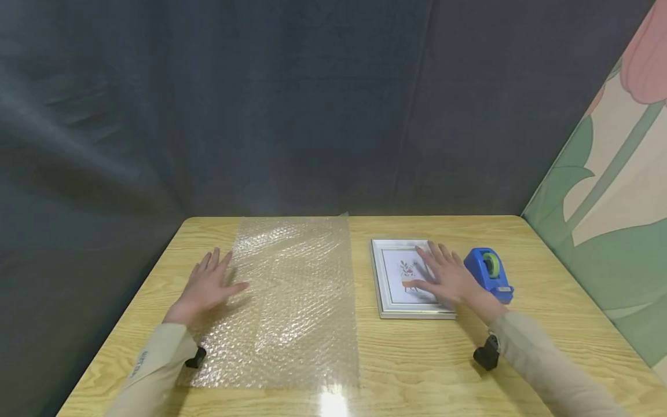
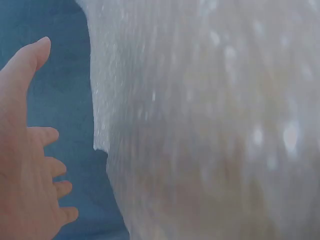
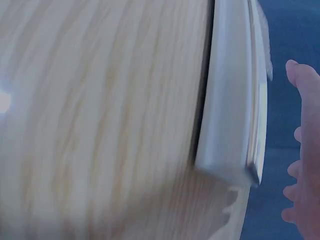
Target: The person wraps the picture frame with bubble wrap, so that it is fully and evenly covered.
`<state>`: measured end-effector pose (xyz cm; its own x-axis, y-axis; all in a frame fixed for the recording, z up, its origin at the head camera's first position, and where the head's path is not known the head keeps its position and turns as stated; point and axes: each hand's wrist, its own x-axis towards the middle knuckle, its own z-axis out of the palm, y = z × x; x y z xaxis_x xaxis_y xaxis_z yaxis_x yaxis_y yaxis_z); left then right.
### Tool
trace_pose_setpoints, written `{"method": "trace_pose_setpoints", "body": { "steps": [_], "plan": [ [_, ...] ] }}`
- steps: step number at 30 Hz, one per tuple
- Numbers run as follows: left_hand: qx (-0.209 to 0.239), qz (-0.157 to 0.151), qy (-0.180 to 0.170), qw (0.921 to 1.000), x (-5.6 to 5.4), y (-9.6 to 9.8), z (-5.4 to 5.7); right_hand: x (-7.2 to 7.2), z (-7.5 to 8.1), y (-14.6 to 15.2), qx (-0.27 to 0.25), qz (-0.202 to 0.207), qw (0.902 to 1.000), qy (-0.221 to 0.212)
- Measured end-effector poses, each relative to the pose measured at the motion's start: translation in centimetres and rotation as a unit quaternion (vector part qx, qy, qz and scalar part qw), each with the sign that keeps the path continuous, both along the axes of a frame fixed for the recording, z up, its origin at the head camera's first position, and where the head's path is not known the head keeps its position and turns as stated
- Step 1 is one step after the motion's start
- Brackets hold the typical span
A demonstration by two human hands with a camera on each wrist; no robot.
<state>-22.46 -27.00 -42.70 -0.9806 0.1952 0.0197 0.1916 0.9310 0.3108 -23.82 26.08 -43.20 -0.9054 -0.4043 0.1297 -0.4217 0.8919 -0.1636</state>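
A sheet of clear bubble wrap (image 1: pixel 297 301) lies flat over the left and middle of the table. My left hand (image 1: pixel 205 286), fingers spread, is at its left edge; the left wrist view shows this hand (image 2: pixel 25 160) apart from the bubble wrap (image 2: pixel 165 125). Right of the sheet lies a white picture frame (image 1: pixel 385 289) with a plant print in it. My right hand (image 1: pixel 445 275) hovers over the frame's right side with fingers spread and hides part of it. In the right wrist view a gap separates that hand (image 3: pixel 307 150) from the frame (image 3: pixel 227 100).
A blue tape dispenser (image 1: pixel 476 263) with a greenish roll stands right of the picture frame, beside my right wrist. The wooden table (image 1: pixel 417 370) ends at a dark curtain (image 1: pixel 312 116) at the back. A flower-patterned cloth (image 1: pixel 615 231) hangs along the right side.
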Motion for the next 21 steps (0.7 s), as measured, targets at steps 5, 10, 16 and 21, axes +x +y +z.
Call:
{"method": "trace_pose_setpoints", "body": {
  "steps": [5,10,16,21],
  "plan": [
    [0.027,0.010,-0.022,0.9993,0.4,-1.2,0.5,-0.2,0.0,-1.7,-0.018,0.034,0.9993,0.002],
    [0.078,0.018,-0.060,0.9949,0.5,-2.4,0.6,0.0,-0.5,-3.9,-0.059,0.063,0.9962,-0.012],
    [0.123,0.023,-0.086,0.9884,0.3,-3.4,0.5,0.7,-0.5,-7.2,-0.131,0.077,0.9867,-0.058],
    [0.130,0.031,-0.103,0.9856,0.4,-3.8,0.4,0.7,-0.3,-9.7,-0.202,0.092,0.9701,-0.098]
  ]
}}
